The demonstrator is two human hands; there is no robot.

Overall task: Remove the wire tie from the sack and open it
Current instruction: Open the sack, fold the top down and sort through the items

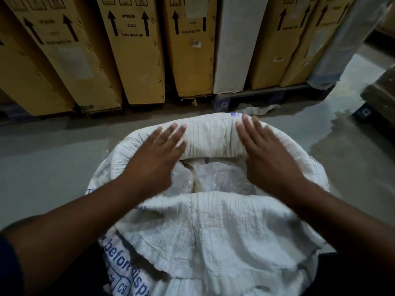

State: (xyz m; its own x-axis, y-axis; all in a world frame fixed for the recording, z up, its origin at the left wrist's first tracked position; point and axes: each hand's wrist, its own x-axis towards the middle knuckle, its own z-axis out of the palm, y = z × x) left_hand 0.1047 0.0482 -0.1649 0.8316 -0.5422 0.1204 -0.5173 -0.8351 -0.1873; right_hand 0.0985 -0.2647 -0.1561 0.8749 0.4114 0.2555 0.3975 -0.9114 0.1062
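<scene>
Head view. The sack [213, 227] stands on the floor [53, 163] directly below the camera, its mouth already wide open and its top rolled down into a thick cuff. No wire tie is visible anywhere. Clear plastic bags [222, 178] show inside the opening.

Left hand [156, 159] and right hand [269, 159] both lie flat on the far roll of the cuff, fingers spread and extended, palms down. Neither hand is closed around anything; they press on the fabric rather than pinch it.

Judgement: the woven cloth looks soft, crinkly and light, and holds its folds. The filled sack is probably heavy and will stay put. Best purchase is the rolled rim, thumbs under, fingers over.

Room: open floor left and right of the sack. A row of upright cardboard boxes [132, 56] on a pallet [267, 97] stands near beyond the far rim, limiting forward reach.
</scene>
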